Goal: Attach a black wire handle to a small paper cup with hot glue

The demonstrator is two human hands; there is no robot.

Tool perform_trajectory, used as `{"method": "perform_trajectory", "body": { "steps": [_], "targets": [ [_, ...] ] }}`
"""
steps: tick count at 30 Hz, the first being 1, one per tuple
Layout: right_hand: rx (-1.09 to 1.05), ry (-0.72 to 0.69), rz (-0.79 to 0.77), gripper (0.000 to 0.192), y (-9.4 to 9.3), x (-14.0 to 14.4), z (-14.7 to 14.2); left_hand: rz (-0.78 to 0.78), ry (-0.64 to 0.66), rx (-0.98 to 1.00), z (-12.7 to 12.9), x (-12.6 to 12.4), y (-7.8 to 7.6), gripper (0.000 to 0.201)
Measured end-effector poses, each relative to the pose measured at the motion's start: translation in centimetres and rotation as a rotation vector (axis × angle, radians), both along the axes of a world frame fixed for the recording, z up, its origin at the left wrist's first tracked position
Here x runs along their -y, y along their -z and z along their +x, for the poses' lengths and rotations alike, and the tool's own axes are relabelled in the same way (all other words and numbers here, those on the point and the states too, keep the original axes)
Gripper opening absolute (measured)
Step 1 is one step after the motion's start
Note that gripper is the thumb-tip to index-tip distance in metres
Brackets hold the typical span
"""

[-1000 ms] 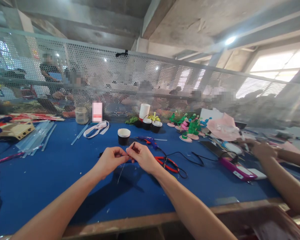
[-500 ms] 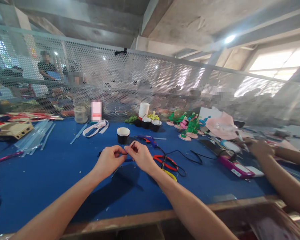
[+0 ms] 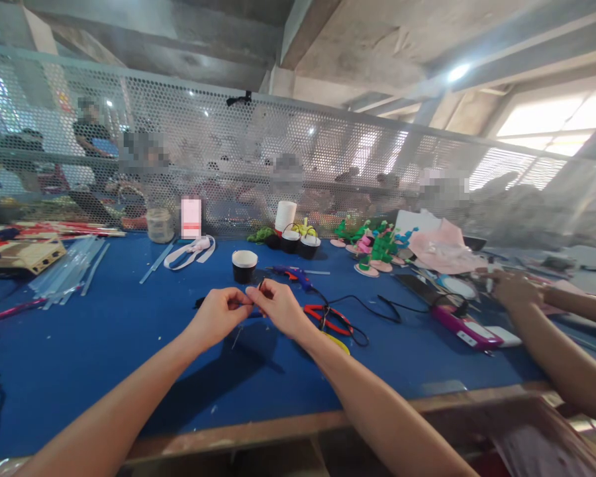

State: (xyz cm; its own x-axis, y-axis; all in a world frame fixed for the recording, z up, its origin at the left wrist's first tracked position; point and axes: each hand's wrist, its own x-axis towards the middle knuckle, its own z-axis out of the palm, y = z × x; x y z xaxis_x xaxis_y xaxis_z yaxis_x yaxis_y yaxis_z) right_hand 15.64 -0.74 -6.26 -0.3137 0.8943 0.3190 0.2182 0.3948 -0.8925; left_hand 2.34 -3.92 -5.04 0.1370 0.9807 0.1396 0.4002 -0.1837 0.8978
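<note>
A thin dark wire (image 3: 255,296), short and slightly bent, is pinched between the fingertips of the left hand (image 3: 217,317) and the right hand (image 3: 279,307). It is lifted a little above the blue desk (image 3: 104,344), near the middle. One dark end sticks up beside the right thumb, and a fine pale strand hangs down below the hands.

Bright window glare at right, edges warped, background soft.

Legible text: none | white-and-red carton (image 3: 191,218) beyond the fingers: face blurred, unreadable | purple device (image 3: 464,326) right of fingers: label too small
</note>
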Motion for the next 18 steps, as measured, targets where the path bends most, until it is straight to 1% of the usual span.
{"method": "perform_trajectory", "body": {
  "steps": [3,5,9,13,18],
  "targets": [
    [-0.073,-0.188,-0.080,0.029,-0.4,0.1,0.3,-0.144,0.036,0.113,-0.1,0.2,-0.6,0.023],
    [-0.107,-0.217,-0.100,0.028,-0.5,0.1,0.4,-0.164,0.052,0.112,-0.3,0.2,-0.7,0.025],
    [-0.113,-0.133,-0.097,0.027,-0.2,0.0,0.4,-0.070,0.041,0.006,-0.6,-0.2,-0.3,0.022],
    [-0.076,-0.099,-0.054,0.025,-0.1,0.0,0.2,0.008,0.038,-0.081,-0.8,-0.5,0.2,0.021],
    [-0.020,-0.017,0.013,0.024,-0.3,0.2,0.1,0.097,-0.012,-0.156,-0.6,-0.3,0.2,0.018]
  ]
}}
